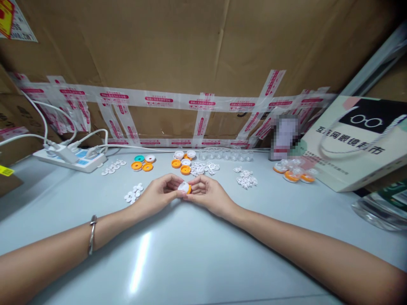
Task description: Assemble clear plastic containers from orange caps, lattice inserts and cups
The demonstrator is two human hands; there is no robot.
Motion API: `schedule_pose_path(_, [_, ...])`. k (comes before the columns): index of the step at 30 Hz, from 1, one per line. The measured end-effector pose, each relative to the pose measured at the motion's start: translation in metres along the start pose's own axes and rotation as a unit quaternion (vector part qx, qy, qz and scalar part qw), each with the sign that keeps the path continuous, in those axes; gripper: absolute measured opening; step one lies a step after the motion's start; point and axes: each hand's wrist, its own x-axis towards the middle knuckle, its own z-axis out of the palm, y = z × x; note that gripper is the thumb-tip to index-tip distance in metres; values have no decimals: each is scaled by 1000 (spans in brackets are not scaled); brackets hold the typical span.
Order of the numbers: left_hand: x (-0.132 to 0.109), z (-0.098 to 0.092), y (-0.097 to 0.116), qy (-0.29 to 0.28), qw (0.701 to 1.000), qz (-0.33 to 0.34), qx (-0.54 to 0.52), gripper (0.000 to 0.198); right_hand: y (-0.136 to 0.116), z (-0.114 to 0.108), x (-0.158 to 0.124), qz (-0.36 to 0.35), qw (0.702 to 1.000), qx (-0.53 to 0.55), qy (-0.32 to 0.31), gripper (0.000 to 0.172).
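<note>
Between both hands, above the table's middle, is a small round orange-and-white plastic cap (185,187). My left hand (163,190) pinches its left side with thumb and fingers. On the right side, the curled fingers of my right hand (208,195) grip the same cap. Just beyond the hands lie orange and white round caps (176,163) and a heap of white openwork plastic pieces (203,168). Small white discs (133,193) lie to the left of my left hand. More white pieces (246,178) are spread out to the right of my right hand.
Clear domed cups (225,155) stand in a row at the back. Orange-based clear pieces (294,173) sit at the right, near a paper bag (356,144) and a clear plastic container (381,207). At left is a power strip (71,156) with cables. A large taped carton (178,55) walls the back.
</note>
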Motion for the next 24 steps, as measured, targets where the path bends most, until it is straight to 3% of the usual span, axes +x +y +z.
schedule_pose_path(17, [-4, 2, 3, 23, 999, -16, 19, 24, 4, 3, -3, -24, 999, 28, 3, 44])
schedule_pose_path(24, [-5, 2, 6, 17, 999, 24, 34, 21, 2, 4, -3, -14, 999, 50, 3, 42])
